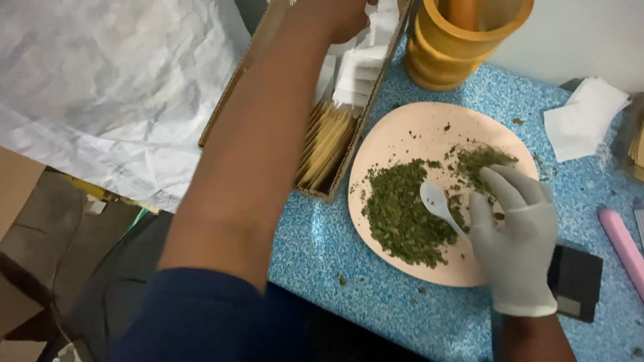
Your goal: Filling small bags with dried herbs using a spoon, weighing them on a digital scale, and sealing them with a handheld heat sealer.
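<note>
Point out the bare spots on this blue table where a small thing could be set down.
Bare blue table lies between the cardboard box and the near edge, left of the pink plate. A narrower strip runs between the plate's right rim and the pink stick. It is crowded by the yellow cups, the white paper and the gloved right hand.

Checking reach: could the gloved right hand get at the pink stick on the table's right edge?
Probably yes. The right hand holds a white spoon over the plate; the pink stick lies close by, nothing between.
</note>
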